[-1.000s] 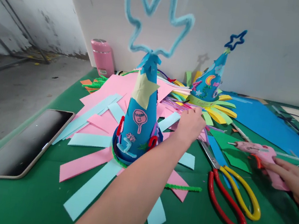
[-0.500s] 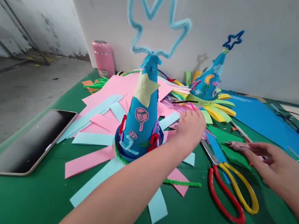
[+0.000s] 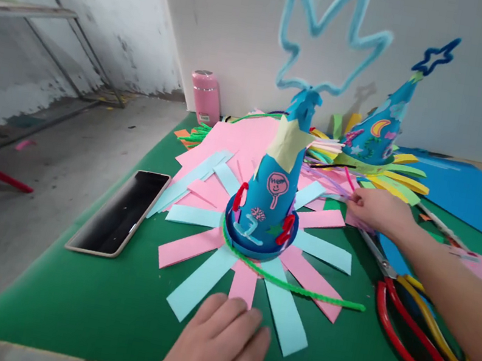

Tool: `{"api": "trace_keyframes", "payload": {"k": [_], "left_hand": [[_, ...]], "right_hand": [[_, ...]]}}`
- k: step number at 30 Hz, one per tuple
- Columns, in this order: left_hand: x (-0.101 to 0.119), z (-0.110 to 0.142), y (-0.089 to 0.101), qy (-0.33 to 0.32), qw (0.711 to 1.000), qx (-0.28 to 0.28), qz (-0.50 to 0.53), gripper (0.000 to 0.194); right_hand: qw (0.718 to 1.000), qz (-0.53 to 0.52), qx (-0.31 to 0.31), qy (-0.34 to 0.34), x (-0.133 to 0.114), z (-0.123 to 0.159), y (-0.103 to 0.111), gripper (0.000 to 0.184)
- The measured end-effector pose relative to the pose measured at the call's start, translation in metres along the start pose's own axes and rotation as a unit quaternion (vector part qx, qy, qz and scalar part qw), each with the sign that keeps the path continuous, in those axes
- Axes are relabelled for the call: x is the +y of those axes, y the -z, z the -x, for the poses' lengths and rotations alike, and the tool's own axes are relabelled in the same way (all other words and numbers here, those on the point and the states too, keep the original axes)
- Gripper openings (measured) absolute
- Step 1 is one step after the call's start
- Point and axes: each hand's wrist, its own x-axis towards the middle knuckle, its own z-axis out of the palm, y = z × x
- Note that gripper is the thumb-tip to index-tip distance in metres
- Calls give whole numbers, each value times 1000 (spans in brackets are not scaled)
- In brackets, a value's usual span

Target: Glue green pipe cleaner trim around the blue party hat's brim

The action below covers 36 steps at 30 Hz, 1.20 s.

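A blue paper cone hat [image 3: 271,179] stands upright, topped with a light-blue pipe-cleaner outline [image 3: 360,37]. Pink and light-blue paper strips [image 3: 198,284] fan out around its base. A green pipe cleaner [image 3: 297,288] curves along the front of the brim, its loose end lying to the right. My left hand [image 3: 223,344] is closed, knuckles up, just in front of the strips; whatever it may hold is hidden. To the right of the hat, my right hand [image 3: 377,209] pinches at purple pipe cleaners [image 3: 327,179], near a pink one [image 3: 348,179].
Scissors [image 3: 391,279] with red and yellow handles lie beneath my right forearm. A pink glue gun [image 3: 474,263] is beyond it. A second cone hat [image 3: 378,132] stands behind right. At left are a phone [image 3: 119,215] and a pink bottle [image 3: 205,97].
My left hand has drawn back from the pipe cleaners to the front of the hat. My right hand has left the glue gun and moved left to the pipe cleaners. The view has shifted left.
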Motion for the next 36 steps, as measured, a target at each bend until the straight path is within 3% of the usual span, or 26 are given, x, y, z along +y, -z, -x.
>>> {"api": "trace_keyframes", "payload": {"k": [2, 5, 10, 13, 15, 18, 22, 31, 36], "left_hand": [[-9, 17, 3, 33, 999, 26, -5, 24], [-23, 28, 10, 73, 997, -12, -14, 27], [-46, 19, 18, 103, 991, -64, -50, 22], [-59, 4, 16, 142, 983, -87, -76, 32], [-67, -5, 11, 216, 968, -105, -70, 52], [-76, -17, 1, 304, 939, -158, 1, 87], [-77, -26, -10, 346, 917, -177, 86, 106], [-76, -25, -16, 324, 930, -146, 100, 98], [-76, -25, -18, 313, 935, -139, 95, 95]], "right_hand": [[1000, 6, 4, -5, -4, -4, 3, 29], [1000, 4, 21, -12, -5, 0, 11, 33], [995, -49, 92, 0, -10, 55, 19, 31], [982, -120, 62, 128, -22, 106, 12, 27], [952, -189, 39, 237, -31, 132, 2, 24], [926, -207, 33, 314, -42, 150, -15, 19], [926, -171, 36, 335, -44, 148, -27, 18], [927, -205, -23, 312, -40, 136, -10, 22], [931, -139, 37, 334, -42, 119, -5, 26]]}}
